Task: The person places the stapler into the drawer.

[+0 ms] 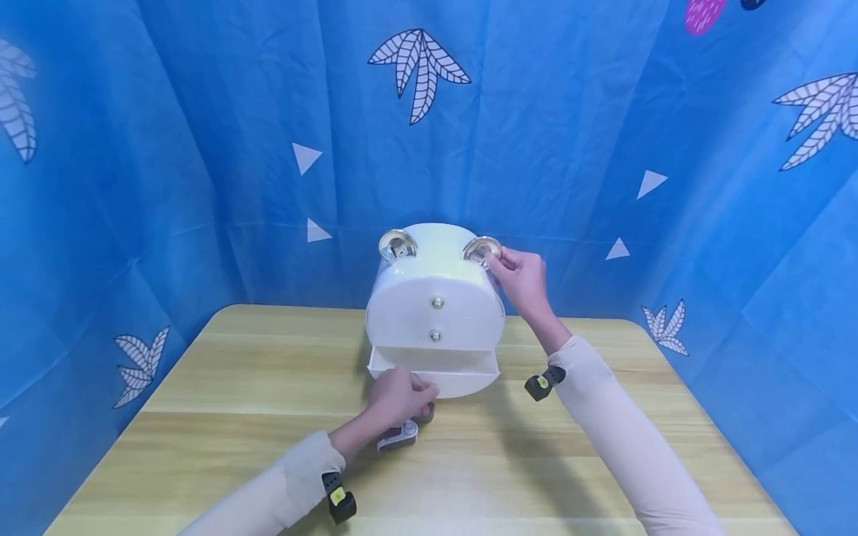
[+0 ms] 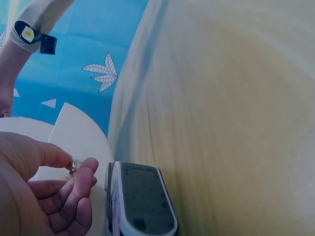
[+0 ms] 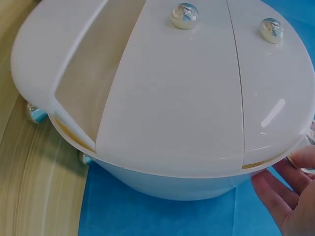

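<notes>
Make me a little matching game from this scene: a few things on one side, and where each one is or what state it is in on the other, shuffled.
Things:
1. bottom drawer
2. right hand
3. left hand
4. grey and white gadget

Places or states:
a. lying on the wooden table, just beside the left hand
b. pulled out from the white storage box
c. up at the round silver ear on top of the box
d. at the front of the open drawer, fingers on its small knob

Pairs: 1-b, 2-c, 3-d, 4-a

Drawer box (image 1: 434, 313): glossy white plastic, probably; knobs (image 1: 436, 302) mirror-bright metallic. Table (image 1: 234, 387): smooth pale wood grain. Backdrop (image 1: 201, 149): matt blue cloth.
</notes>
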`<state>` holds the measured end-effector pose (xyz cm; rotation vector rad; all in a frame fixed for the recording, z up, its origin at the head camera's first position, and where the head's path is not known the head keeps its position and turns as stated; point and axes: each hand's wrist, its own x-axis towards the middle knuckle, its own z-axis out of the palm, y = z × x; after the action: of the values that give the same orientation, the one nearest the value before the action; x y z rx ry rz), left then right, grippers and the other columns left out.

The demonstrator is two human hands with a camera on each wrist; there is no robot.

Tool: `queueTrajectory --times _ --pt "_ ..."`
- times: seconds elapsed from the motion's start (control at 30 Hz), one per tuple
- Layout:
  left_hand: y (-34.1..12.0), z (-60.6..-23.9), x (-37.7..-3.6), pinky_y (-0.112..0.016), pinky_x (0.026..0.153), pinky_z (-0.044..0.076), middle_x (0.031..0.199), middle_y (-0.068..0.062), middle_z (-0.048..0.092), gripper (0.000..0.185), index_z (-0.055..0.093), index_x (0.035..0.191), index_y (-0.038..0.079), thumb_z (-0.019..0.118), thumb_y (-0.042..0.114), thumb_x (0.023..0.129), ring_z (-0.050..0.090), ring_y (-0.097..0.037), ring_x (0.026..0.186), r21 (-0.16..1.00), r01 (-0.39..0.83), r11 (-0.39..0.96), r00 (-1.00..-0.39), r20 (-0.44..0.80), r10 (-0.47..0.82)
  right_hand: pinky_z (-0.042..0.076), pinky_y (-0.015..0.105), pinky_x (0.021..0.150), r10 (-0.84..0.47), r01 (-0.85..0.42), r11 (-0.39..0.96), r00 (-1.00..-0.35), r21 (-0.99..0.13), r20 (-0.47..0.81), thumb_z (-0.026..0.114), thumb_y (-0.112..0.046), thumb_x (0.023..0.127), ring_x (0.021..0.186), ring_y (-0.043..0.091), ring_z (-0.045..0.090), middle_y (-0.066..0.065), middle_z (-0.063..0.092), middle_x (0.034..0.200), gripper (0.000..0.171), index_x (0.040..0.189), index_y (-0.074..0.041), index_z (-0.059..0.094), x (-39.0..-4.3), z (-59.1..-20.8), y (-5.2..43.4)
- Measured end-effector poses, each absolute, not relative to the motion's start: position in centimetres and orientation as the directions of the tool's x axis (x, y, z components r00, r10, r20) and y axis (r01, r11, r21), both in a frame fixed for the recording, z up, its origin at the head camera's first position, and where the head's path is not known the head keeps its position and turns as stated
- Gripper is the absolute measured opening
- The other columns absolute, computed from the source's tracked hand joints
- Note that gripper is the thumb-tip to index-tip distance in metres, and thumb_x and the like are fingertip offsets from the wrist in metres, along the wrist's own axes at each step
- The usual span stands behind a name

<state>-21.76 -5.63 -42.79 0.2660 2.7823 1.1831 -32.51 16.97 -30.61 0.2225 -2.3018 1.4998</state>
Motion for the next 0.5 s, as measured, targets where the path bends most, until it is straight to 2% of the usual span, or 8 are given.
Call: queueTrajectory --times 0.13,0.33,0.5 --pt "-5.9 -42.7 -20.8 -0.022 0.049 0.039 0.054 0.009 0.067 0.03 0.079 0.067 0.018 0.07 0.032 0.092 0.057 -0.006 0.05 0.721 0.116 0.683 -0.977 -0.039 0.208 0.061 0.023 0.065 0.072 -0.338 0.419 -0.913 -0.842 0.403 0.068 -0.018 0.095 0.073 -0.004 0.066 0.017 0.078 0.097 0.02 0.105 -0.004 0.079 -32.6 -30.6 17.0" --pt "-6.3 -42.5 -19.3 -0.022 0.048 0.039 0.054 0.013 0.065 0.029 0.08 0.069 0.019 0.07 0.032 0.093 0.057 -0.005 0.051 0.731 0.127 0.671 -0.973 -0.041 0.229 0.061 0.022 0.065 0.069 -0.339 0.42 -0.913 -0.842 0.402 0.068 -0.019 0.096 0.074 -0.001 0.066 0.019 0.078 0.093 0.02 0.102 -0.004 0.079 -32.5 -30.6 17.1" --pt "-6.7 -42.3 -18.3 -0.022 0.047 0.037 0.053 0.014 0.064 0.032 0.079 0.065 0.021 0.07 0.033 0.093 0.056 -0.006 0.049 0.707 0.157 0.69 -0.968 -0.028 0.25 0.06 0.02 0.065 0.068 -0.331 0.405 -0.919 -0.852 0.389 0.068 -0.018 0.095 0.076 -0.005 0.066 0.017 0.078 0.1 0.021 0.107 -0.003 0.079 -32.5 -30.5 17.1"
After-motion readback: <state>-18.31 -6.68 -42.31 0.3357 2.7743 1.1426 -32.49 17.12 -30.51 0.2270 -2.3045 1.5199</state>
